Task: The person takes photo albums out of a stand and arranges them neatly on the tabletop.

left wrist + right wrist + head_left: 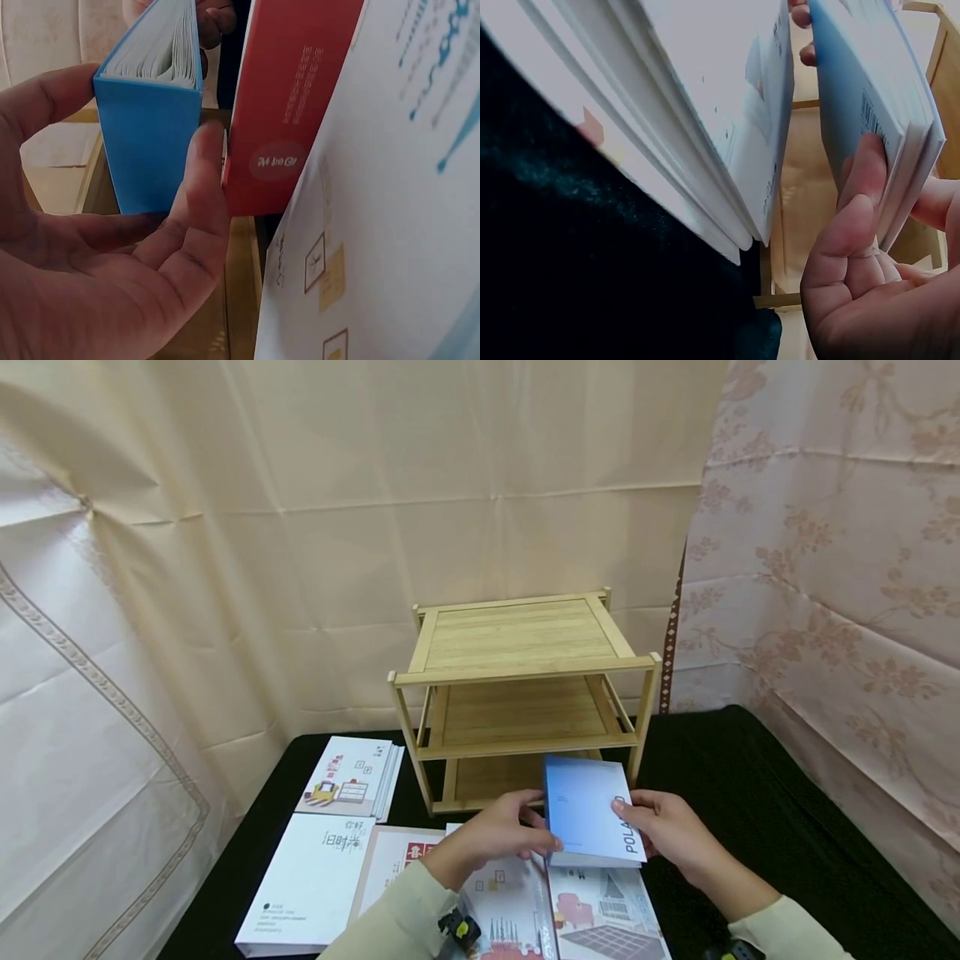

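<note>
A small, thick blue book (588, 814) with dark lettering on its cover is held by both hands over the books at the front of the shelf. My left hand (498, 837) pinches its left side, thumb and fingers on opposite covers around the blue spine in the left wrist view. On the opposite edge, my right hand (678, 839) grips it with the thumb on the front cover and fingers behind, near a barcode in the right wrist view. Beneath it lies a white book with a pink and grid picture (611, 918). A red book (281, 112) shows beside the left fingers.
A three-tier wooden shelf (517, 639) stands behind the hands on a black-covered table (750, 793). To the left are a stack of illustrated books (347, 777) and a large white book (307, 881). Other books lie below the left forearm. Curtains (450, 468) enclose the table.
</note>
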{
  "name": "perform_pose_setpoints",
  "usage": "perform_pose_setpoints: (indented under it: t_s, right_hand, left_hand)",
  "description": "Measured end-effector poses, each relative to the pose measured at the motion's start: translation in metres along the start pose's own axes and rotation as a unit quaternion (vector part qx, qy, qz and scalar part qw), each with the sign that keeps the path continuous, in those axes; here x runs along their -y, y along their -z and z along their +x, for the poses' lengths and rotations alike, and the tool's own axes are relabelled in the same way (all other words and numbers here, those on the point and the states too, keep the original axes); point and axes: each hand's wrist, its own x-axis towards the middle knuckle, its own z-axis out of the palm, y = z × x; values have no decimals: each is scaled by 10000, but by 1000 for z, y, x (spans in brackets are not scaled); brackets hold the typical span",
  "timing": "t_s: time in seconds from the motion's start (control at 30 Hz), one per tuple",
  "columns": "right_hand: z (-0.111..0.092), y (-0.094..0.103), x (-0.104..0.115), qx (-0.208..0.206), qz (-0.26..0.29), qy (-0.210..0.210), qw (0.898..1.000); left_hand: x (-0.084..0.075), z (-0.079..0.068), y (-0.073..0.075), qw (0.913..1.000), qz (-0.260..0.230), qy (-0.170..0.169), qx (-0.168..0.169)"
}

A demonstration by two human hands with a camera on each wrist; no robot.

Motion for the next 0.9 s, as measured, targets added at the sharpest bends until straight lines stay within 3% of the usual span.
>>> perform_pose_setpoints:
  t_s: [0.17,0.5,0.9]
  right_hand:
    - [-8,5,-1,73,-38,2,10000]
    - [-20,17,-10,131,-82,-103,9998]
    - [-37,36,-22,45,-138,-345,9993]
  left_hand:
    - [-2,-3,-5,9998,168,-91,46]
    - [-2,-6,-22,10000,-41,-36,-38]
    - [-5,1,-47,9999,-8,90,102]
